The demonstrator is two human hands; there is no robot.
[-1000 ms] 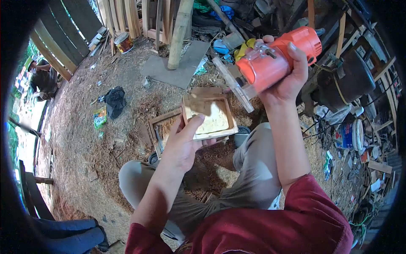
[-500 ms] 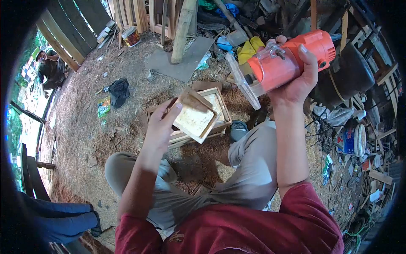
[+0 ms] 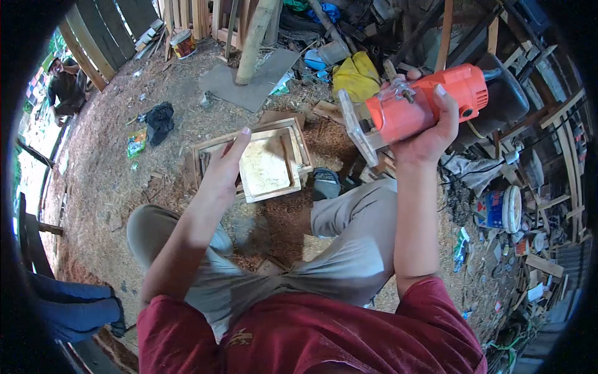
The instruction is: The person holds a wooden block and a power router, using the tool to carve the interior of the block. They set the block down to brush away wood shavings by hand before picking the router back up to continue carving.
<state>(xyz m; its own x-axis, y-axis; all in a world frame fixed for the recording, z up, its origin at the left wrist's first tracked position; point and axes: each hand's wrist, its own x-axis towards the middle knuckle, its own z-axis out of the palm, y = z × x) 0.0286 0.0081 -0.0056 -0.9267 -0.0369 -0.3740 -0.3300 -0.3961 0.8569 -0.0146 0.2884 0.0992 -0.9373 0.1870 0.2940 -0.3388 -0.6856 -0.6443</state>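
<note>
My right hand point(image 3: 427, 128) is wrapped around an orange trim router point(image 3: 417, 103), raised on its side with its clear plastic base facing left. Between the thumb and fingers of my left hand point(image 3: 225, 163) is a shallow wooden tray point(image 3: 268, 167), gripped by its left edge. Its pale hollowed face is turned up toward me. Just beneath the tray, a larger wooden frame point(image 3: 303, 142) rests on the ground, partly covered by the tray and my left hand. The fingers under the tray are mostly hidden.
Sawdust covers the ground. Beyond the frame lie a grey board point(image 3: 249, 87) and a bamboo post point(image 3: 255, 47). A yellow cloth point(image 3: 356, 75), a paint bucket point(image 3: 501, 209) and scrap wood fill the right side. Another person point(image 3: 65, 87) sits far left.
The wooden tray has tipped flatter and come closer over the larger frame, my left hand still on it. The router stays raised in my right hand. The whole view has shifted slightly.
</note>
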